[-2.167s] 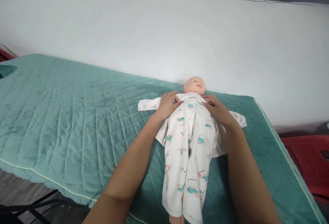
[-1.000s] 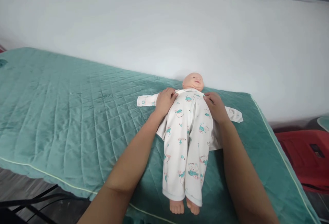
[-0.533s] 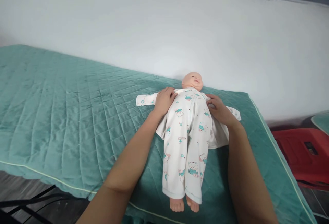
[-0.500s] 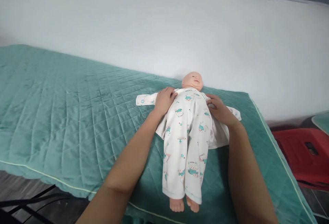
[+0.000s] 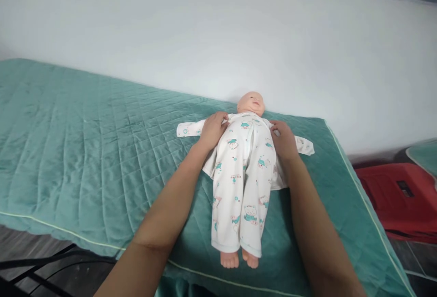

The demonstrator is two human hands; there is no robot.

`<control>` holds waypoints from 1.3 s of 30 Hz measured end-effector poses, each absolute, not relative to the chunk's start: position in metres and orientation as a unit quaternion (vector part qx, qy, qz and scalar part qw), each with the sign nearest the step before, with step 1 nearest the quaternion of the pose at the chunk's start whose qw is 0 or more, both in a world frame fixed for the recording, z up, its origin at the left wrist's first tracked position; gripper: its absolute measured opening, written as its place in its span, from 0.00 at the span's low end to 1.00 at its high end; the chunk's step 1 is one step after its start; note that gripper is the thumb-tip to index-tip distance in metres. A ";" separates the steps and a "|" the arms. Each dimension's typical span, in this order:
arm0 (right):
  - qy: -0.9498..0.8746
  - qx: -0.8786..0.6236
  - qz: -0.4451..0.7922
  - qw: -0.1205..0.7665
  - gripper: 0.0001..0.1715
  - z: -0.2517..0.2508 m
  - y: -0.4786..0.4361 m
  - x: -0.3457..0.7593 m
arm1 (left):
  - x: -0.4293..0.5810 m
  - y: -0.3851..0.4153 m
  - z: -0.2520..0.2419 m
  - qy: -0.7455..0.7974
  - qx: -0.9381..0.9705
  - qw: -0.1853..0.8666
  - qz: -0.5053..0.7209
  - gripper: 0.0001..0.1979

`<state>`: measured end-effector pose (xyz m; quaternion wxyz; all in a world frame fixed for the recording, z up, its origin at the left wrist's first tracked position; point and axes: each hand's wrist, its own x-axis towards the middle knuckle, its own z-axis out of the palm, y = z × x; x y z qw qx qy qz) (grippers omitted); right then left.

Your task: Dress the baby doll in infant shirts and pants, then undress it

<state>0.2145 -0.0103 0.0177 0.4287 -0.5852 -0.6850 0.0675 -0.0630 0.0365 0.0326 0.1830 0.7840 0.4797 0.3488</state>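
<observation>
A baby doll lies on its back, head toward the wall and bare feet toward me. White printed baby trousers cover it from the chest down to the ankles. Under it a white printed baby top is spread, one sleeve out to the left and the other to the right. My left hand is closed at the left upper edge of the trousers, over the top's shoulder. My right hand pinches at their right upper edge. The fingertips of both are partly hidden.
A green quilted cover lies over the table, which stands against a white wall. On the right, beyond the table edge, is a red plastic seat. Dark metal bars show at the lower left.
My right hand has drawn in along the doll's side, its fingers now more bent, and more of the right sleeve shows. My left hand stays about where it was. The view has shifted slightly.
</observation>
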 end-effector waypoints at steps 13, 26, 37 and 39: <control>-0.455 -0.837 0.070 0.295 0.17 0.026 -0.105 0.236 | -0.100 -0.023 0.010 0.658 0.649 0.067 0.377 0.12; -0.396 -0.546 0.448 0.586 0.15 0.063 -0.103 0.223 | -0.101 -0.025 0.009 0.581 0.620 0.306 0.429 0.16; -0.391 -0.411 0.494 0.659 0.10 0.051 -0.098 0.179 | -0.026 -0.083 0.114 0.461 0.833 0.124 0.280 0.05; -0.415 -0.449 0.453 0.648 0.11 0.047 -0.095 0.178 | -0.012 -0.104 0.105 0.462 0.865 0.055 0.189 0.07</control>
